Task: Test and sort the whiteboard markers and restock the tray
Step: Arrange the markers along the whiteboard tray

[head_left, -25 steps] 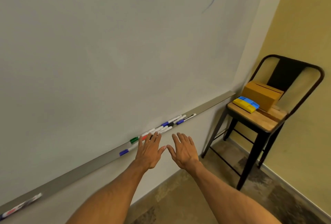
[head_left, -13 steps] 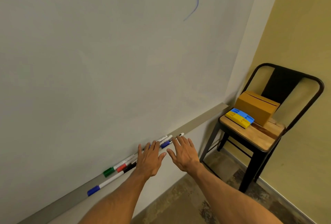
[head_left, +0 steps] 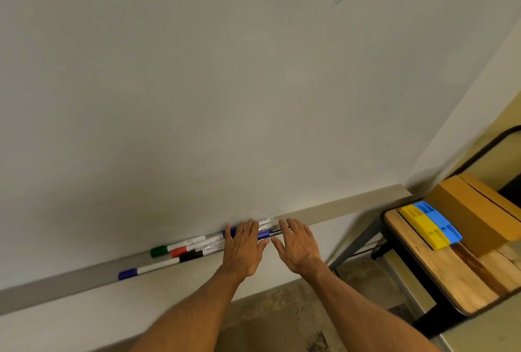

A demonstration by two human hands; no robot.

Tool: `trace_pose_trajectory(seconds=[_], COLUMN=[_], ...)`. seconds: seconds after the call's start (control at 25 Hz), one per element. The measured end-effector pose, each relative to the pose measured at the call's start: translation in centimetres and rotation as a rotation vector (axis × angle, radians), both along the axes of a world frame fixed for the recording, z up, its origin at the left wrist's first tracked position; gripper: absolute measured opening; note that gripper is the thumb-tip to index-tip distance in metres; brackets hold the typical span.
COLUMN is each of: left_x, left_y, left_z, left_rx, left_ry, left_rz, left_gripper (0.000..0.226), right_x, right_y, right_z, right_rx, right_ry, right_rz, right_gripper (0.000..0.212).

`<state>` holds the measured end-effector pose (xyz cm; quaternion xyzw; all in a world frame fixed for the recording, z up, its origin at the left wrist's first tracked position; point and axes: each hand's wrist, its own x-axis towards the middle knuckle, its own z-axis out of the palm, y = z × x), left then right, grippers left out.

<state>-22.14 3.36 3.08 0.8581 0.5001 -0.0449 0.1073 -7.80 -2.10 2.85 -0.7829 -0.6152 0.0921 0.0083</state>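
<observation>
tray: grey ledge along the foot of the whiteboard.
blue-capped marker: lies leftmost on the tray, at its front lip.
green-capped marker, red-capped marker, black-capped marker: bunched just beside it, barrels running rightward, partly covered.
left hand: flat, fingers straight, holding nothing, laid over the bunch; contact unclear.
dark-blue marker: shows between the two hands.
right hand: likewise spread and empty, fingertips at the tray.
chair: carries yellow-and-blue blocks and cardboard box.
Handling note: probably gathering for testing. Pinch one barrel at a time and slide it clear, so neighbours do not roll off the lip.
</observation>
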Motion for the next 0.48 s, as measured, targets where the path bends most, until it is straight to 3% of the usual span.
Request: trace_pose_trajectory(seconds=[0.08, 0.48], left_x=[1.0, 3.9], left_y=[-0.4, -1.6], left_z=[-0.7, -2.6], left_rx=[-0.019, -0.097], left_ry=[0.008, 0.024], left_rz=[0.072, 0.225], left_gripper=[0.063, 0.065], right_x=[1.1, 4.2], right_y=[0.5, 2.4], right_z=[-0.5, -2.6], right_rx=[-0.031, -0.001], right_ry=[0.02, 0.043], right_rz=[0.071, 0.25], right_gripper=[0.057, 0.045])
